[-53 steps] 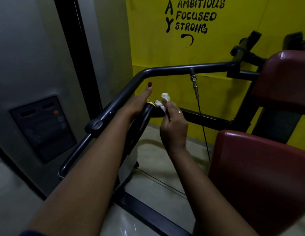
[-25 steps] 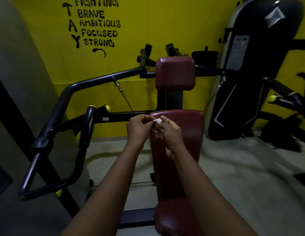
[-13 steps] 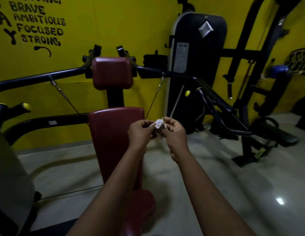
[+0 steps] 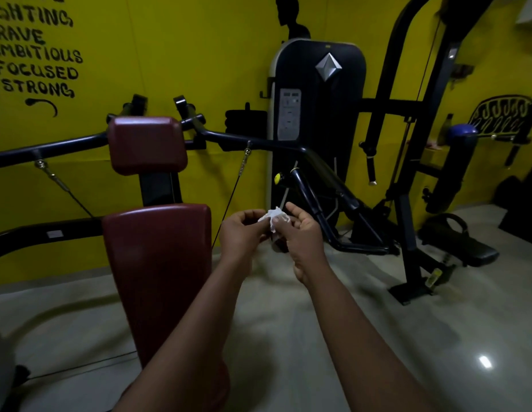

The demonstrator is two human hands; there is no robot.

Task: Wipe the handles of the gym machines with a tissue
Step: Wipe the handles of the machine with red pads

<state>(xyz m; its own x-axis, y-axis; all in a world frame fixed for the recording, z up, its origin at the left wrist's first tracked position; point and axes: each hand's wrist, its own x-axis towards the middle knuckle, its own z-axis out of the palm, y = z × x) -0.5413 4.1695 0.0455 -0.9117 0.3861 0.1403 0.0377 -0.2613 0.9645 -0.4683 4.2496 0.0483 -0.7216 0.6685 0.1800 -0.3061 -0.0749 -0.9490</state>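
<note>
- Tissue (image 4: 275,217): a small crumpled white wad held in the air, pinched from both sides. The left hand (image 4: 242,230) curls its fingers (image 4: 252,215) on one edge, and the right hand (image 4: 303,233) grips the other.
- Step, as judged: between handles. The wad is being bunched or turned, and no bar is touched.
- Next likely target: the black handle (image 4: 310,200) with a yellow end cap (image 4: 278,178), just beyond the fingers. One hand must take the tissue alone, reach forward and wrap the bar.
- Wall lettering (image 4: 36,55), up and far left of the fingers: "BRAVE AMBITIOUS FOCUSED STRONG". The line above is cut off.
- Weight-stack cover (image 4: 345,114), above the fingers: it carries a diamond emblem, and its panel text is too small to read.
</note>
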